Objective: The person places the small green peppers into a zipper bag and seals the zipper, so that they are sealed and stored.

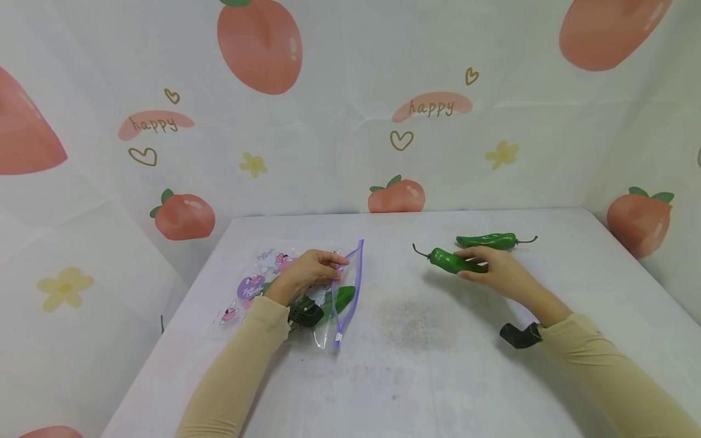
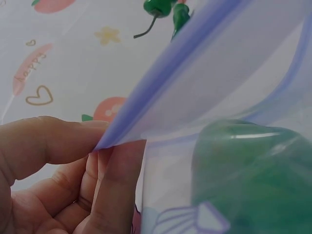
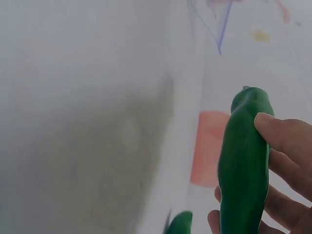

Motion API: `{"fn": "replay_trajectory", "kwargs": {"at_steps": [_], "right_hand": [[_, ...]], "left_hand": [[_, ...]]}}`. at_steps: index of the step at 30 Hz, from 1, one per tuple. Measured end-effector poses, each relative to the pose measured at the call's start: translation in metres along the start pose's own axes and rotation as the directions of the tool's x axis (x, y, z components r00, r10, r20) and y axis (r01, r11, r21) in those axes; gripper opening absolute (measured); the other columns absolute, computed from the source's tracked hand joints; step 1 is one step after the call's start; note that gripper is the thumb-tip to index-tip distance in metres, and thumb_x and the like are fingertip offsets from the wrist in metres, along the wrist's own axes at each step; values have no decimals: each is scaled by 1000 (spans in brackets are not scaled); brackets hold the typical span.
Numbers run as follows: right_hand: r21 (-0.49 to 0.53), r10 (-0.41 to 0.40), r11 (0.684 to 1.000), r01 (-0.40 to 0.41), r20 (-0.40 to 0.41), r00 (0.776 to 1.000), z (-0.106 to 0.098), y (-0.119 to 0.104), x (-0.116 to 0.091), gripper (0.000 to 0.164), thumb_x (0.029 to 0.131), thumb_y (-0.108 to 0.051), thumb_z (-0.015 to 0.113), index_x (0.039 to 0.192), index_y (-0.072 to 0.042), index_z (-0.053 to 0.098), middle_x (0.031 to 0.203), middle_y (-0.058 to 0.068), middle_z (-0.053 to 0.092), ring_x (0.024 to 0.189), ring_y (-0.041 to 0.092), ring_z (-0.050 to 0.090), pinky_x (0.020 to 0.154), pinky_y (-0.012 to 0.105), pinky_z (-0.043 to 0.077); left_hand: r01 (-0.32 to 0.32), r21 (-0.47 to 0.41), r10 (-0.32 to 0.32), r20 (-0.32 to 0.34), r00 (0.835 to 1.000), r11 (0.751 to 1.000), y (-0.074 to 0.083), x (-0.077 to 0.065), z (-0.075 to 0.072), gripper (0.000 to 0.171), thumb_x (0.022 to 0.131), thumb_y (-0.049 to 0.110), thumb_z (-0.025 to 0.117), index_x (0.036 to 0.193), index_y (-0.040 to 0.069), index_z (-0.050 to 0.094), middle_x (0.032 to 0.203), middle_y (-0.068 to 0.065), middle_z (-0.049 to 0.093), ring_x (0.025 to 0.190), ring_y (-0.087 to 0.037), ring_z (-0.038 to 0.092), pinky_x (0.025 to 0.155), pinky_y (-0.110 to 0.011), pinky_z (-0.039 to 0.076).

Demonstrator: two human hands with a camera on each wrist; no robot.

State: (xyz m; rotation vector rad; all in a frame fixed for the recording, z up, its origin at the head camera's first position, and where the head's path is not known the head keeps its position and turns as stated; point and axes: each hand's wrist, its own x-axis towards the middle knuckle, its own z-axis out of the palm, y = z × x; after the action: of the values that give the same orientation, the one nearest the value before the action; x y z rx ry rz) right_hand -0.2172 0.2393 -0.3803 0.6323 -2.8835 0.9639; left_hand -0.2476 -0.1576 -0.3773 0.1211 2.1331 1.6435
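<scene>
My left hand point(image 1: 309, 272) pinches the purple zip edge of a clear plastic zip bag point(image 1: 350, 316) between thumb and fingers. In the left wrist view the bag's mouth point(image 2: 161, 73) gapes apart, with a green pepper point(image 2: 248, 175) showing through the film. More green shows inside the bag, partly covered by the hand and its prints. My right hand point(image 1: 490, 267) grips a green chili pepper point(image 1: 446, 260) above the table, its stem pointing left. Behind that hand another green pepper point(image 1: 497, 241) lies on the table, stem to the right.
The table point(image 1: 405, 389) has a white cover with a greyish stain near its middle. A white backdrop point(image 1: 328, 134) with fruit prints rises behind and at both sides. Black wrist cameras point(image 1: 520, 336) stick out below the sleeves.
</scene>
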Motion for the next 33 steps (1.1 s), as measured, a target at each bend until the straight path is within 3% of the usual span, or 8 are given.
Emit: {"fn": "replay_trajectory", "kwargs": {"at_steps": [7,14,33], "right_hand": [[27,-30,999,29,60,998,13,-14,2,43,84,-15,74,125,-4,63,120,14,65,107,33,64,89,49,51],[28,-83,996,82,52,995,25,-23,7,41,83,-16,76,122,-9,66,117,7,68,103,25,66,86,43,53],[32,-163,987,160,158,974,53,-59,15,40,84,-19,75,121,-10,66,114,5,68,99,20,64,87,41,52]], "left_hand": [[3,7,-3,-5,1000,1000,1,0,0,39,85,-10,62,124,-12,57,81,1,55,69,-9,52,62,-18,49],[7,5,-8,8,1000,1000,1,-1,0,40,85,-10,61,125,-13,56,80,1,54,68,-9,53,61,-17,48],[25,-2,-25,-11,1000,1000,0,0,0,39,85,-9,63,123,-11,58,82,-1,55,70,-11,53,63,-19,49]]}}
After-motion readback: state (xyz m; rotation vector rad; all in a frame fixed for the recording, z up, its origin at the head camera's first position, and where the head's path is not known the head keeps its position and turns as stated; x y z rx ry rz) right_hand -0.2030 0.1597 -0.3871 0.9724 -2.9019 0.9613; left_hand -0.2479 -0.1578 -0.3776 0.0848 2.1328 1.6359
